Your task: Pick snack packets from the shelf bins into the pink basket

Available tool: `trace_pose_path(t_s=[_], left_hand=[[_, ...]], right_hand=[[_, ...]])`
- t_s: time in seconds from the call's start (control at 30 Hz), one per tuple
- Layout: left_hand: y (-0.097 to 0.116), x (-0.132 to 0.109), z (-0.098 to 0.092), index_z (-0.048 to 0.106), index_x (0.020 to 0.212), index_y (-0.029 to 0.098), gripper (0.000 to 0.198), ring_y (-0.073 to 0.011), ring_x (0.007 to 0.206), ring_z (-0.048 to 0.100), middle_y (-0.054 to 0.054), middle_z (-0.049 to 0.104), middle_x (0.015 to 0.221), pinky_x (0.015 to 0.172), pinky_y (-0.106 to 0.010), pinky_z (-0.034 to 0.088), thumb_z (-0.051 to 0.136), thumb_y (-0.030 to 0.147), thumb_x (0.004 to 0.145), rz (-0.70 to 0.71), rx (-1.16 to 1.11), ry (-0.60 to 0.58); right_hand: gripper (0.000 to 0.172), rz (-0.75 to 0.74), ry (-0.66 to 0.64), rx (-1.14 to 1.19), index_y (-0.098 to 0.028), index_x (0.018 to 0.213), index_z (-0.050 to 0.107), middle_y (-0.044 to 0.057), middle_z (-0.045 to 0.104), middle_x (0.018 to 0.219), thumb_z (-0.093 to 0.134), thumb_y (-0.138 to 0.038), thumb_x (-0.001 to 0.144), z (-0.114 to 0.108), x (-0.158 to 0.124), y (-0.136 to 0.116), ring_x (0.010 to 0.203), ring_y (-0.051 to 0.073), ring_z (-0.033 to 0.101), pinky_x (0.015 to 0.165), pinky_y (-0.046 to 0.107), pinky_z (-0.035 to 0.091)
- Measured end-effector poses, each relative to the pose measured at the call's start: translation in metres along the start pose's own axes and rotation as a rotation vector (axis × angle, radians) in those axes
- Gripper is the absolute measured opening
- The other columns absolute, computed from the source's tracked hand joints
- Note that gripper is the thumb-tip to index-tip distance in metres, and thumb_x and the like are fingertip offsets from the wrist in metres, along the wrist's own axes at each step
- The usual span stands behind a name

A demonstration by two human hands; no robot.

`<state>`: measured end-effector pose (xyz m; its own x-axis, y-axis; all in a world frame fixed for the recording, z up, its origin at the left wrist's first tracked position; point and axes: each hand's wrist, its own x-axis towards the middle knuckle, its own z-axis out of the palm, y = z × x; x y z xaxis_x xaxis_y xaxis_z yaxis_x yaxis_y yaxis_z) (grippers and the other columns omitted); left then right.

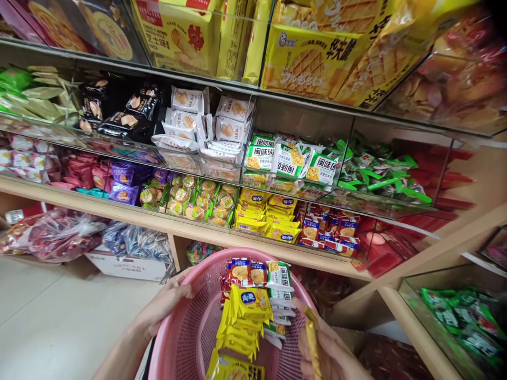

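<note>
Holding a pink plastic basket (178, 338) by its rim, the left hand (166, 303) curls its spread fingers over the edge, while the right hand (325, 351) pinches a narrow yellow packet (311, 343) upright between thumb and fingers, close to the basket's right side. Inside, a loose heap fills the middle: yellow packets (249, 303), green-and-white cracker packs (279, 277) and red-wrapped biscuits (238, 272), standing on end and leaning together. Plenty sits on display, with the glass-fronted bins (301, 119) above holding rows of green-and-white packs (289, 161) and yellow sachets (249, 216). The basket's far rim comes close beneath the wooden shelf edge (170, 227), with tiled floor (59, 316) open on the left. To the right, a wooden upright (420, 338) and a lower glass case (455, 311) of green packets narrow the room beside the right hand.
</note>
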<state>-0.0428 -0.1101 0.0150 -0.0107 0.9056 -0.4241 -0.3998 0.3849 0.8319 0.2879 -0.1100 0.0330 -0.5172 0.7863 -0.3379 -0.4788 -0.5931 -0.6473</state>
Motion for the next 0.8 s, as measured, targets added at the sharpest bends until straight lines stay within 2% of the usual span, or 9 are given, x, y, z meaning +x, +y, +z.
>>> trace_pose_path(t_s=[0.07, 0.1, 0.2, 0.3, 0.37, 0.47, 0.57, 0.67, 0.8], left_hand=[[-0.001, 0.001, -0.001, 0.049, 0.134, 0.018, 0.077, -0.0166, 0.057, 0.059, 0.003, 0.066, 0.065, 0.057, -0.025, 0.046, 0.059, 0.008, 0.058, 0.002, 0.014, -0.006], [-0.001, 0.001, -0.001, 0.048, 0.134, 0.019, 0.077, -0.0163, 0.056, 0.059, 0.003, 0.067, 0.066, 0.056, -0.025, 0.046, 0.058, 0.008, 0.058, 0.005, 0.021, -0.009], [-0.003, 0.002, -0.003, 0.05, 0.133, 0.02, 0.075, -0.016, 0.058, 0.058, 0.003, 0.067, 0.07, 0.059, -0.025, 0.047, 0.057, 0.007, 0.06, 0.017, 0.02, -0.02], [-0.005, 0.004, -0.005, 0.053, 0.129, 0.019, 0.07, -0.0153, 0.058, 0.057, 0.004, 0.063, 0.064, 0.058, -0.024, 0.046, 0.057, 0.007, 0.06, 0.022, 0.012, -0.024], [-0.005, 0.004, -0.006, 0.054, 0.128, 0.018, 0.07, -0.0147, 0.056, 0.056, 0.004, 0.061, 0.062, 0.057, -0.024, 0.045, 0.059, 0.008, 0.059, 0.022, 0.02, -0.01], [-0.003, 0.004, -0.006, 0.055, 0.126, 0.017, 0.069, -0.0167, 0.058, 0.058, 0.003, 0.063, 0.065, 0.059, -0.026, 0.046, 0.059, 0.01, 0.058, 0.025, 0.045, 0.005], [-0.001, 0.003, -0.003, 0.056, 0.126, 0.019, 0.07, -0.0183, 0.061, 0.061, 0.002, 0.066, 0.068, 0.06, -0.027, 0.047, 0.06, 0.01, 0.057, 0.014, 0.049, -0.001], [-0.001, 0.001, 0.0, 0.051, 0.131, 0.022, 0.075, -0.0165, 0.059, 0.06, 0.002, 0.069, 0.072, 0.059, -0.026, 0.047, 0.059, 0.009, 0.057, 0.004, 0.01, -0.006], [-0.003, 0.0, 0.002, 0.046, 0.135, 0.022, 0.079, -0.0144, 0.054, 0.057, 0.001, 0.07, 0.075, 0.055, -0.024, 0.046, 0.057, 0.007, 0.058, 0.022, 0.009, 0.032]], right_hand=[[0.039, 0.074, 0.025, -0.063, -0.031, 0.112, 0.066, -0.004, 0.061, 0.061, 0.074, -0.035, 0.074, -0.005, 0.004, 0.011, 0.053, 0.01, 0.058, 0.049, 0.019, 0.046], [0.039, 0.113, 0.025, -0.115, -0.029, 0.111, 0.066, -0.003, 0.062, 0.062, 0.074, -0.038, 0.074, -0.007, 0.005, 0.017, 0.054, 0.011, 0.059, 0.052, 0.021, 0.048], [0.045, 0.175, -0.031, -0.248, -0.022, 0.106, 0.068, 0.003, 0.07, 0.077, 0.073, -0.05, 0.071, -0.009, 0.007, 0.035, 0.074, 0.019, 0.067, 0.077, 0.031, 0.052], [0.054, 0.196, -0.14, -0.311, -0.023, 0.112, 0.062, 0.006, 0.069, 0.104, 0.076, -0.049, 0.066, -0.001, 0.006, 0.042, 0.097, 0.023, 0.066, 0.093, 0.036, 0.046], [0.063, 0.156, -0.233, -0.446, -0.025, 0.121, 0.054, 0.007, 0.066, 0.113, 0.075, -0.046, 0.066, 0.01, 0.006, 0.04, 0.101, 0.023, 0.065, 0.093, 0.036, 0.045], [0.06, 0.062, -0.327, -0.963, -0.026, 0.129, 0.049, 0.008, 0.063, 0.121, 0.069, -0.032, 0.072, 0.031, 0.012, 0.033, 0.107, 0.023, 0.061, 0.092, 0.033, 0.045], [0.062, -0.008, -0.404, -1.431, -0.027, 0.131, 0.051, 0.009, 0.061, 0.126, 0.062, -0.015, 0.071, 0.046, 0.026, 0.038, 0.111, 0.025, 0.059, 0.093, 0.033, 0.045], [0.06, -0.08, -0.503, -1.639, -0.023, 0.13, 0.051, 0.012, 0.065, 0.12, 0.06, -0.012, 0.072, 0.046, 0.045, 0.059, 0.106, 0.028, 0.062, 0.088, 0.034, 0.047], [0.055, -0.144, -0.622, -1.804, -0.02, 0.126, 0.051, 0.012, 0.07, 0.109, 0.061, -0.014, 0.072, 0.038, 0.065, 0.087, 0.095, 0.026, 0.067, 0.073, 0.028, 0.049]])
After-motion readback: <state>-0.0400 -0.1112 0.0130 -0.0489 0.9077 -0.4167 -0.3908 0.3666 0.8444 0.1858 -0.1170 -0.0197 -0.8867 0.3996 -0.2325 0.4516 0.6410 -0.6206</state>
